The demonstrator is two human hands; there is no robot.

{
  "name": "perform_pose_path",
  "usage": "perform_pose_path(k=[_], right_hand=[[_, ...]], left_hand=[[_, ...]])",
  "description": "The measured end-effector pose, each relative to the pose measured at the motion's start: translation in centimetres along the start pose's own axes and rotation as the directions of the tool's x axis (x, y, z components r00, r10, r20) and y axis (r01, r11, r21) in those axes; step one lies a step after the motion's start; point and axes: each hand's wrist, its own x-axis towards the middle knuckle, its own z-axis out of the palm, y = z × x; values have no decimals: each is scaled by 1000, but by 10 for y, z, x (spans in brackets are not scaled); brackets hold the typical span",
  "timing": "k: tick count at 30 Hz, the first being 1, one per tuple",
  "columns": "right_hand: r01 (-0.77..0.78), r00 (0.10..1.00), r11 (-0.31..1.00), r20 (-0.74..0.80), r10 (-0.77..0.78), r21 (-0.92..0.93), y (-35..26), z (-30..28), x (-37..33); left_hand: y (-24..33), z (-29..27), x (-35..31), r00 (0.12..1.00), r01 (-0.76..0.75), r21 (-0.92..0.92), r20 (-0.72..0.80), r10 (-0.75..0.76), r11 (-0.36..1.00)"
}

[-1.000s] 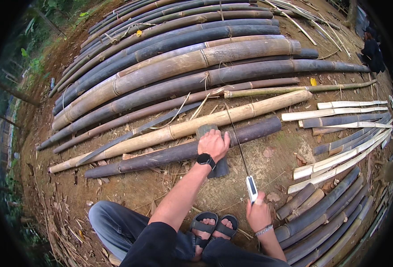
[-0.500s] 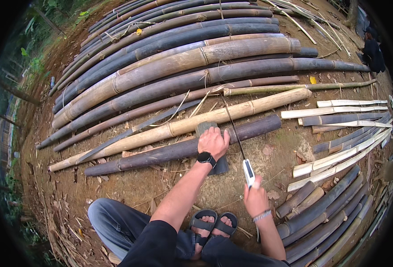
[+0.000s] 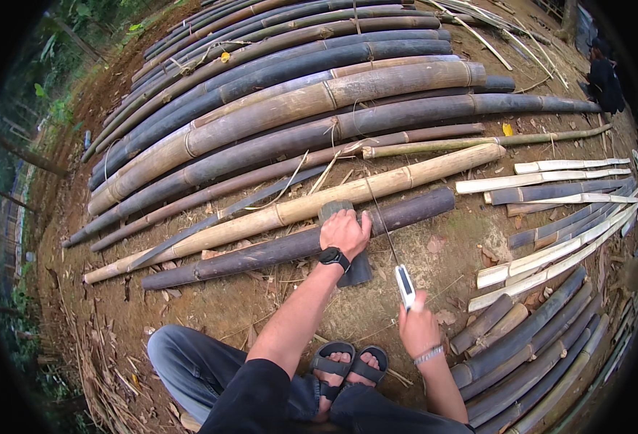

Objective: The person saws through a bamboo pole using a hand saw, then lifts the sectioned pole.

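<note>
My left hand (image 3: 343, 233) is closed over the dark bamboo pole (image 3: 261, 253), pressing down on it. Under that pole a short dark bamboo piece (image 3: 355, 273) lies crosswise, its ends showing on both sides. In my right hand (image 3: 418, 325) is the white handle of a handsaw (image 3: 405, 287). The saw's thin blade crosses the dark pole to the right of my left hand. Its far end reaches over the pale bamboo pole (image 3: 297, 208) behind. Where the teeth meet the dark pole is too fine to make out.
Beyond, long bamboo poles (image 3: 261, 108) lie side by side. At right are pale split strips (image 3: 550, 177) and a stack of short cut lengths (image 3: 528, 354). My sandalled feet (image 3: 348, 369) stand close below the work. A person in dark clothing (image 3: 604, 83) is at the far right.
My right hand has drawn the saw slightly toward me, so its blade tip sits nearer over the pale pole. The left hand keeps its place on the dark pole.
</note>
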Motion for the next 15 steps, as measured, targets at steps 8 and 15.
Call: perform_pose_path(k=[8, 15], right_hand=[[-19, 1000, 1000, -10, 19, 4, -6, 0, 17], [-50, 997, 997, -49, 53, 55, 12, 13, -49]], left_hand=[[2, 2, -2, 1000, 2, -18, -16, -2, 1000], [15, 4, 4, 999, 39, -25, -18, -40, 999]])
